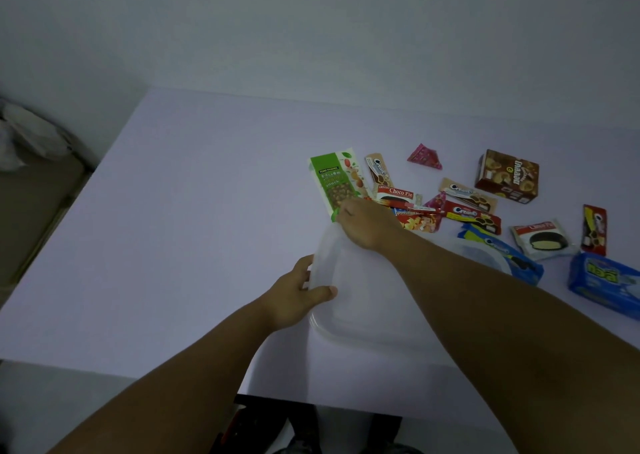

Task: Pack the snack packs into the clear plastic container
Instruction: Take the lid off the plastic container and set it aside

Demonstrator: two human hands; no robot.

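Note:
The clear plastic container (363, 315) lies on the white table (190, 211) in front of me, its translucent lid (327, 256) tilted up along the left side. My left hand (298, 294) grips that left edge, thumb on top. My right hand (367, 223) curls over the lid's far corner, right at the lower end of a green nut snack pack (336, 180). Other snack packs lie loose beyond and to the right: a Choco Pie (398, 195), a red Cream-O stick (472, 214) and a blue Oreo pack (502, 256). My right forearm hides part of the container.
Further right lie a brown biscuit box (507, 176), a pink triangular pack (425, 157), a second Choco Pie (540, 239), a red stick pack (594, 230) and a blue wafer pack (606, 280). A wall borders the table's far side; its near edge is below my arms.

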